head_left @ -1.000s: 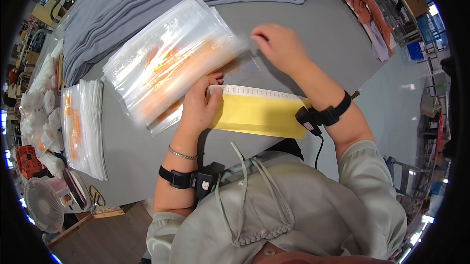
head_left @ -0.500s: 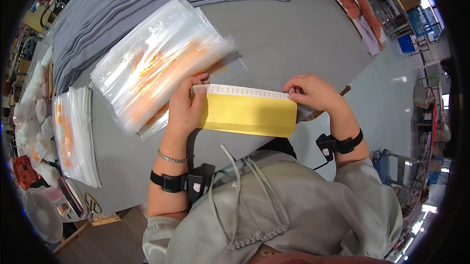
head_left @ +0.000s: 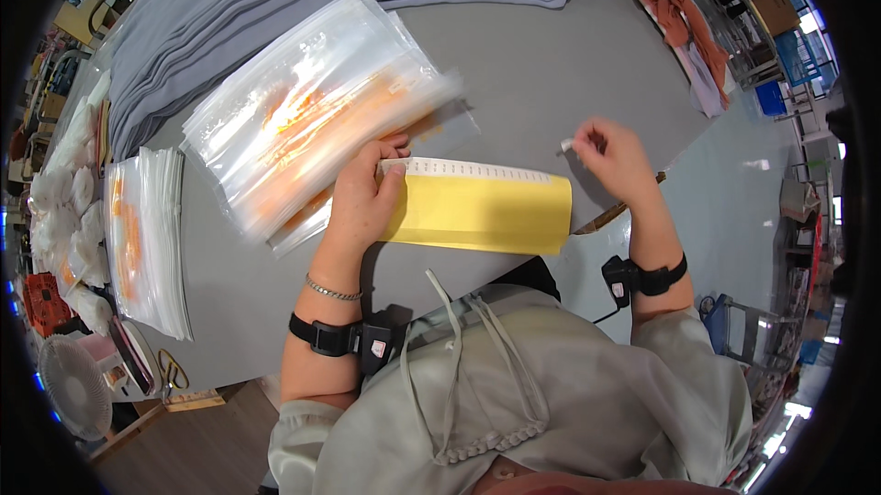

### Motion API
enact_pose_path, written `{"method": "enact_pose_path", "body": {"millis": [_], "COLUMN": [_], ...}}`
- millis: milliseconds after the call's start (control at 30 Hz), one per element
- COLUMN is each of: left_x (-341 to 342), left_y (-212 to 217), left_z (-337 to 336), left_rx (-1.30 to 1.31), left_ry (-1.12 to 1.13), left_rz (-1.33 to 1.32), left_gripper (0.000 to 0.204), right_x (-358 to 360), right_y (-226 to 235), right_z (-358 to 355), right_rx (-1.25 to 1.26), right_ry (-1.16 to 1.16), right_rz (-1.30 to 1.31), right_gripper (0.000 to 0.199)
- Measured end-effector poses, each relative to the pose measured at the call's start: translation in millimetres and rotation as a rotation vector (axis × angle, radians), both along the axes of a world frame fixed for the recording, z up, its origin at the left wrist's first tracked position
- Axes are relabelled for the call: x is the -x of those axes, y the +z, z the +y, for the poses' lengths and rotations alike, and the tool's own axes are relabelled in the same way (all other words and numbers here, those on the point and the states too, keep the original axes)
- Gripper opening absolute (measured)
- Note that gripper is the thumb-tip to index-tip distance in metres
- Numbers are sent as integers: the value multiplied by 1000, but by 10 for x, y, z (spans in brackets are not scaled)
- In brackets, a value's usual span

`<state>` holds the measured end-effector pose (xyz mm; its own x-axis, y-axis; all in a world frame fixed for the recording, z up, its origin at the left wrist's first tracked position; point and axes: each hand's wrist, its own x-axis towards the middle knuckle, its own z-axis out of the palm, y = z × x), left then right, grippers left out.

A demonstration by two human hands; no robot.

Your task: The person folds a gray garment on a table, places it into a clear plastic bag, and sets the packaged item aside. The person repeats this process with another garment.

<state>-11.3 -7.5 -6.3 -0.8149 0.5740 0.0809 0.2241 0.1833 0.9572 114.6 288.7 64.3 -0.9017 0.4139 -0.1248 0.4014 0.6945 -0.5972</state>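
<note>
My left hand (head_left: 369, 190) is closed on the left end of a yellow sticker backing sheet (head_left: 486, 211), thumb on top and fingers under its upper edge. A row of small white labels (head_left: 459, 167) runs along that top edge, with bare yellow backing at its right end. Up and to the right of the sheet, my right hand (head_left: 613, 157) pinches one small white label (head_left: 566, 145) between thumb and fingertip. Just beyond my left hand lies a stack of clear plastic bags (head_left: 321, 100) with orange print.
Folded grey-blue fabric (head_left: 275, 9) covers the far side of the grey table (head_left: 514, 73). A second bag pile (head_left: 147, 238), scissors (head_left: 172, 371) and a white fan (head_left: 77, 387) are at the left. Rust-coloured cloth (head_left: 674, 13) lies at the far right corner.
My right hand has come away from the sheet's right end, up and to the right, with a small white label peeled off. My left hand still holds the sheet.
</note>
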Motion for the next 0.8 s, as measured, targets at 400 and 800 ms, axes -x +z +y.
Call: {"method": "enact_pose_path", "body": {"millis": [400, 800], "left_x": [-4, -10], "left_y": [17, 57], "left_z": [15, 19], "left_rx": [-79, -24], "left_ry": [35, 36], "left_rz": [-101, -36], "left_gripper": [9, 9], "right_x": [1087, 1065], "right_y": [-465, -352], "right_z": [-724, -792], "right_rx": [107, -12], "right_ry": [182, 234], "right_rz": [13, -7], "right_gripper": [19, 16]}}
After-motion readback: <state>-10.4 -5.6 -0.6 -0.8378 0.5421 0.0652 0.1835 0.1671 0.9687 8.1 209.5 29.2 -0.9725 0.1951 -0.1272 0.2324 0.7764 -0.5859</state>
